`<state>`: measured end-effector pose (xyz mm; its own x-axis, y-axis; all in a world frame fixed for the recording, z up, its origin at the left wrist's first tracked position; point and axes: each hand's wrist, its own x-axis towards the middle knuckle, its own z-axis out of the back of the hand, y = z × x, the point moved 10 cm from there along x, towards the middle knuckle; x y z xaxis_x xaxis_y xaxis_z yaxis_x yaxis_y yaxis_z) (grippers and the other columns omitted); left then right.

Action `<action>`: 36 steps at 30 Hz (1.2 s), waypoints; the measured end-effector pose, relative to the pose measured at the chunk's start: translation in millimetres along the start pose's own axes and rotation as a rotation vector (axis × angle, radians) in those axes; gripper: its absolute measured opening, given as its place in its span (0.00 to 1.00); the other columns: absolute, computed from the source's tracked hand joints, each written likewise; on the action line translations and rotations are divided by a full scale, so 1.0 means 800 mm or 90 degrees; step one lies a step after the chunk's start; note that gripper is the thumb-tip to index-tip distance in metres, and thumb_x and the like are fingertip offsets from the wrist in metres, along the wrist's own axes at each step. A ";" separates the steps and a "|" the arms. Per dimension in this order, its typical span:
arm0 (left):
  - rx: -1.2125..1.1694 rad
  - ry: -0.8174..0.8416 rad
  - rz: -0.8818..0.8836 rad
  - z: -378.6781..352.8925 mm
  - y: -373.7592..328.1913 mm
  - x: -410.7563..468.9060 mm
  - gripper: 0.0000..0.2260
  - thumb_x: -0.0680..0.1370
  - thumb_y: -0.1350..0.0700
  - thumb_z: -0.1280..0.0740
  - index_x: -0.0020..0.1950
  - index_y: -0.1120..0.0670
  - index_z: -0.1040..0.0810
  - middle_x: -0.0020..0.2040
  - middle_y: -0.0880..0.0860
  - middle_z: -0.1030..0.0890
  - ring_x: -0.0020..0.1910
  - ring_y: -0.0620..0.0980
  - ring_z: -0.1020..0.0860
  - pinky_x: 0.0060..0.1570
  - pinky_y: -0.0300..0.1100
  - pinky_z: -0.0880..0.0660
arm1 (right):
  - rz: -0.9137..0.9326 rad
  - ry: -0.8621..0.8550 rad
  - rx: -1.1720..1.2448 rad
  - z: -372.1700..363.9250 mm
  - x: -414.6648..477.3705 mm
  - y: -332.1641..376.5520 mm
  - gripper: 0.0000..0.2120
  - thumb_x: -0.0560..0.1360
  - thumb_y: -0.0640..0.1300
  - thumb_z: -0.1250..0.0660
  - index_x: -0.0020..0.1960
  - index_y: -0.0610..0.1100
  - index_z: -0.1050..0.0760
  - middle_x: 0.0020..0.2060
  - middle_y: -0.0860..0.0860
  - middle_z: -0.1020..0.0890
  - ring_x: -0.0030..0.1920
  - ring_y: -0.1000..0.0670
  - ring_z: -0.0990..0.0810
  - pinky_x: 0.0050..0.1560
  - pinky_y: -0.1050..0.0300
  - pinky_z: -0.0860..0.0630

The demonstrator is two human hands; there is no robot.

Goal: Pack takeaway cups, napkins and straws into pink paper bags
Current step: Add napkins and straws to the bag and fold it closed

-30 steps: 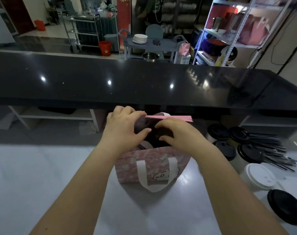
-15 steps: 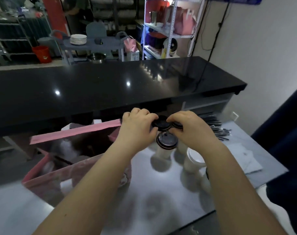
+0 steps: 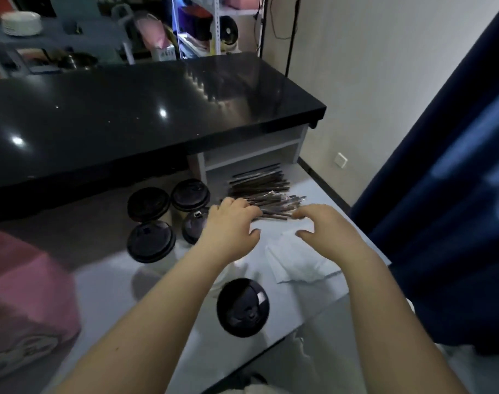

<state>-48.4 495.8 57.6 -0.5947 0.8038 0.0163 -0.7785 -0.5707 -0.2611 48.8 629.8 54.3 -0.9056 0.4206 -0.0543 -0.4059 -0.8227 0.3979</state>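
Straws (image 3: 266, 191) and napkins (image 3: 299, 261) seem the step in hand: left hand (image 3: 231, 227) and right hand (image 3: 326, 230) hover over them, loosely spread and empty, beside the lidded cups (image 3: 151, 241), so next likely comes pinching a few and carrying them left to the pink bag (image 3: 23, 282).

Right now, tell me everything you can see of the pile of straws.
The straws are a loose pile of thin dark sticks, seemingly in clear shiny wrappers, lying flat and roughly parallel on the pale table by the white shelf unit. White napkins lie just in front. Fingers of the left hand reach over its near left edge; contact is unclear.
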 end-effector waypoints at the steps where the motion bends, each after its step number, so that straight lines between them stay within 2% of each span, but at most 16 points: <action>1: 0.001 0.021 -0.002 -0.017 -0.011 0.008 0.18 0.78 0.46 0.37 0.68 0.45 0.28 0.64 0.48 0.27 0.66 0.53 0.34 0.62 0.51 0.34 | -0.026 0.026 0.001 -0.009 0.001 -0.030 0.16 0.75 0.44 0.30 0.62 0.52 0.24 0.60 0.54 0.22 0.62 0.50 0.27 0.61 0.49 0.28; 6: 0.008 0.148 0.003 -0.088 -0.041 0.045 0.21 0.77 0.47 0.36 0.71 0.45 0.31 0.67 0.49 0.29 0.68 0.54 0.36 0.64 0.52 0.35 | -0.110 0.155 -0.030 -0.071 0.016 -0.132 0.19 0.76 0.48 0.32 0.66 0.55 0.28 0.65 0.51 0.26 0.65 0.46 0.33 0.61 0.50 0.30; 9: 0.005 0.215 0.021 -0.116 -0.039 0.061 0.23 0.77 0.48 0.35 0.71 0.44 0.32 0.68 0.50 0.30 0.68 0.54 0.36 0.65 0.52 0.35 | -0.135 0.190 -0.105 -0.109 0.029 -0.156 0.30 0.76 0.60 0.37 0.75 0.53 0.40 0.75 0.49 0.40 0.73 0.42 0.44 0.69 0.47 0.40; 11: 0.007 0.234 0.039 -0.129 -0.033 0.067 0.23 0.76 0.49 0.34 0.71 0.44 0.32 0.68 0.50 0.29 0.68 0.54 0.36 0.64 0.52 0.34 | -0.172 0.188 -0.111 -0.128 0.034 -0.169 0.37 0.75 0.66 0.39 0.77 0.53 0.48 0.78 0.49 0.51 0.76 0.40 0.54 0.72 0.43 0.48; 14: 0.011 0.245 0.054 -0.143 -0.028 0.073 0.23 0.76 0.49 0.34 0.70 0.43 0.31 0.68 0.50 0.29 0.67 0.55 0.35 0.62 0.52 0.34 | -0.158 0.200 -0.107 -0.151 0.035 -0.173 0.39 0.72 0.69 0.38 0.76 0.57 0.48 0.79 0.49 0.58 0.76 0.39 0.63 0.73 0.40 0.55; 16: 0.003 0.249 0.060 -0.149 -0.027 0.075 0.23 0.75 0.49 0.34 0.70 0.42 0.31 0.67 0.50 0.28 0.67 0.55 0.34 0.62 0.52 0.34 | -0.127 0.189 -0.095 -0.158 0.033 -0.168 0.34 0.73 0.66 0.37 0.74 0.60 0.44 0.79 0.49 0.57 0.75 0.40 0.65 0.73 0.40 0.57; 18: 0.001 0.248 0.061 -0.153 -0.028 0.078 0.23 0.75 0.49 0.33 0.70 0.41 0.31 0.66 0.50 0.28 0.66 0.54 0.34 0.61 0.52 0.33 | -0.101 0.147 -0.060 -0.157 0.028 -0.161 0.27 0.75 0.62 0.37 0.71 0.60 0.37 0.78 0.49 0.52 0.76 0.41 0.63 0.73 0.41 0.57; 21: -0.002 0.249 0.066 -0.157 -0.027 0.079 0.23 0.74 0.49 0.33 0.70 0.41 0.31 0.66 0.49 0.28 0.66 0.54 0.34 0.62 0.52 0.33 | -0.058 0.045 0.003 -0.148 0.017 -0.144 0.12 0.76 0.54 0.35 0.59 0.56 0.24 0.77 0.50 0.44 0.75 0.46 0.61 0.74 0.42 0.55; 23: -0.006 0.252 0.069 -0.159 -0.026 0.077 0.23 0.75 0.49 0.33 0.70 0.41 0.31 0.66 0.48 0.27 0.67 0.53 0.34 0.61 0.51 0.34 | -0.050 0.002 0.045 -0.146 0.011 -0.137 0.06 0.77 0.49 0.35 0.51 0.51 0.21 0.75 0.50 0.38 0.74 0.47 0.58 0.73 0.44 0.54; 27: -0.012 0.252 0.068 -0.161 -0.023 0.074 0.23 0.75 0.49 0.33 0.69 0.42 0.30 0.66 0.49 0.27 0.67 0.53 0.34 0.61 0.50 0.33 | -0.050 -0.004 0.089 -0.144 0.009 -0.130 0.03 0.75 0.44 0.35 0.45 0.49 0.23 0.68 0.54 0.28 0.75 0.47 0.50 0.70 0.50 0.56; 30: -0.016 0.243 0.070 -0.159 -0.021 0.072 0.21 0.76 0.48 0.34 0.69 0.41 0.30 0.66 0.49 0.27 0.67 0.53 0.34 0.61 0.50 0.34 | -0.040 -0.064 0.172 -0.120 0.006 -0.124 0.04 0.72 0.41 0.34 0.42 0.49 0.27 0.54 0.57 0.21 0.72 0.50 0.45 0.68 0.49 0.52; 31: -0.019 0.240 0.072 -0.159 -0.020 0.071 0.21 0.76 0.48 0.34 0.69 0.41 0.30 0.66 0.49 0.27 0.67 0.53 0.34 0.61 0.49 0.34 | -0.049 -0.097 0.215 -0.109 0.004 -0.125 0.04 0.71 0.40 0.33 0.42 0.48 0.27 0.48 0.59 0.22 0.69 0.55 0.44 0.69 0.46 0.48; 33: -0.027 0.240 0.079 -0.158 -0.018 0.070 0.22 0.75 0.49 0.33 0.69 0.41 0.30 0.66 0.49 0.28 0.67 0.52 0.35 0.61 0.49 0.35 | -0.099 -0.145 0.280 -0.091 0.000 -0.141 0.05 0.70 0.39 0.33 0.43 0.48 0.26 0.41 0.61 0.28 0.55 0.63 0.43 0.65 0.41 0.37; 34: -0.031 0.240 0.081 -0.158 -0.018 0.069 0.22 0.75 0.49 0.33 0.69 0.41 0.30 0.66 0.48 0.28 0.68 0.52 0.35 0.61 0.49 0.35 | -0.130 -0.145 0.292 -0.086 0.000 -0.150 0.06 0.71 0.40 0.33 0.43 0.50 0.27 0.40 0.61 0.29 0.50 0.63 0.43 0.61 0.41 0.33; 36: -0.035 0.242 0.081 -0.158 -0.019 0.069 0.22 0.75 0.49 0.33 0.69 0.41 0.30 0.66 0.48 0.28 0.68 0.52 0.35 0.62 0.50 0.35 | -0.168 -0.120 0.275 -0.081 0.003 -0.165 0.07 0.72 0.41 0.37 0.46 0.53 0.28 0.39 0.59 0.30 0.45 0.56 0.44 0.56 0.44 0.30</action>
<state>-44.0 570.1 -59.6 -0.5604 0.7382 -0.3755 -0.6861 -0.6677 -0.2889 92.2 714.6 -57.9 -0.7256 0.6860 -0.0540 -0.4938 -0.4645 0.7351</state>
